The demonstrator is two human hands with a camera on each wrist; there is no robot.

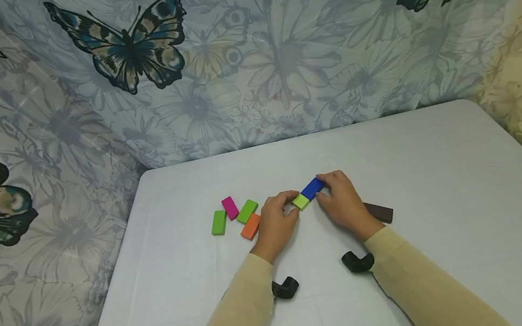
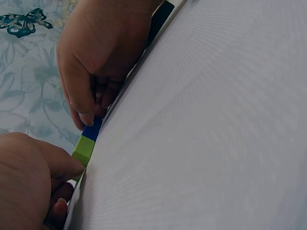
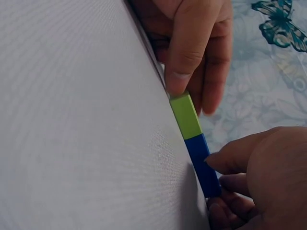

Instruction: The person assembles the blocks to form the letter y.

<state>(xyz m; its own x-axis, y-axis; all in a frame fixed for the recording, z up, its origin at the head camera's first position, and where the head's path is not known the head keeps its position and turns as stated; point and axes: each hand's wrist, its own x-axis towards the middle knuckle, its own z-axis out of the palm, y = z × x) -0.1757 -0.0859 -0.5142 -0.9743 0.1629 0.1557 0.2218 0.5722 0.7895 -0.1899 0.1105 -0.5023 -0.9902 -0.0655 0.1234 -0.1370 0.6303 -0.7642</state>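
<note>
A yellow-green block (image 1: 300, 202) and a blue block (image 1: 312, 189) lie end to end on the white table, touching, in a slanted line. My left hand (image 1: 275, 223) pinches the yellow-green block between thumb and fingers at its outer end. At the other end, my right hand (image 1: 344, 207) pinches the blue block. In the right wrist view the seam between the yellow-green block (image 3: 187, 116) and the blue block (image 3: 200, 160) shows with no visible gap. Fingertips hide part of both blocks in the left wrist view.
Left of my left hand lie an orange block (image 1: 251, 227), a green block (image 1: 247, 211), a magenta block (image 1: 230, 208) and another green block (image 1: 218, 223). A dark brown block (image 1: 379, 212) sits beside my right wrist. Butterfly-printed cloth (image 1: 233, 95) hangs behind the table (image 1: 437, 163).
</note>
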